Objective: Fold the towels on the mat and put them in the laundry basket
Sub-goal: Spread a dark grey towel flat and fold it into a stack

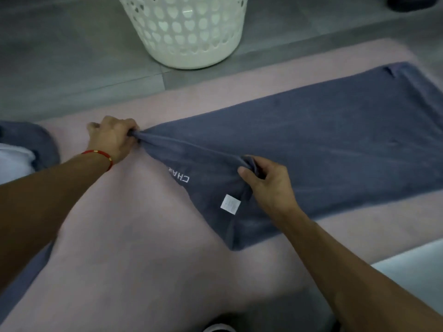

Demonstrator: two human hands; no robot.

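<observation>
A long blue-grey towel (311, 144) lies spread across the pink mat (134, 248), running from the centre to the right edge. My left hand (111, 137) grips its far left corner, bunched in curled fingers. My right hand (266, 182) pinches the near left edge, lifted a little off the mat; white letters and a white label show on the raised part. The white perforated laundry basket (189, 32) stands on the grey floor beyond the mat, at top centre. Its inside is out of view.
More blue-grey cloth (31, 142) lies at the left edge beside something white (13, 161). A pale surface (412, 262) sits at the lower right. A dark object (412, 3) is at the top right corner. Grey tiled floor (60, 68) surrounds the mat.
</observation>
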